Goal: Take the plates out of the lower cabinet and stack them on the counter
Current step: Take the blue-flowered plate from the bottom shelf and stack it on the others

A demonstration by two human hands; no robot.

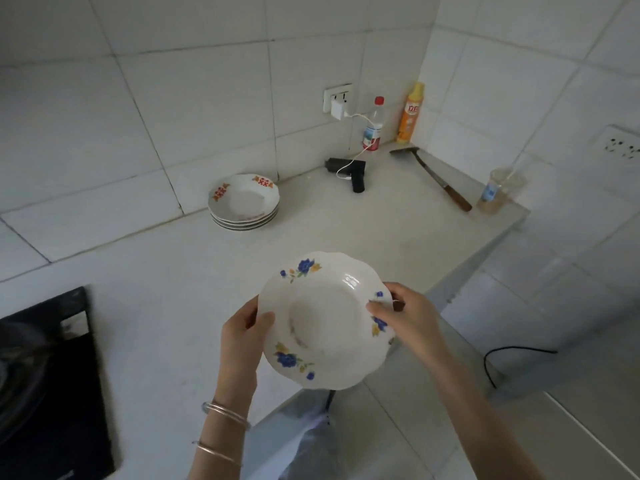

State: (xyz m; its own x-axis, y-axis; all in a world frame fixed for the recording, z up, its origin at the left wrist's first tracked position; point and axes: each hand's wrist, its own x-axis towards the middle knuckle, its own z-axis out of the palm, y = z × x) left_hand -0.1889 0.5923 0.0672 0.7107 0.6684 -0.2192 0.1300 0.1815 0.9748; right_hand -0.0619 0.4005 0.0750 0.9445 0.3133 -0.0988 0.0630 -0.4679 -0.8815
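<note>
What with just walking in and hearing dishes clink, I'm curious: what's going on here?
A person is holding a blue-flowered plate in both hands above the front edge of the counter. The left hand grips its left rim and the right hand pinches its right rim. A stack of red-patterned plates already sits at the back of the counter. The held plate is not yet on it.

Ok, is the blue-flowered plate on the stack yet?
Not yet: held. The left hand and right hand grip the blue-flowered plate by opposite rims, well short of the red-patterned stack.
</note>
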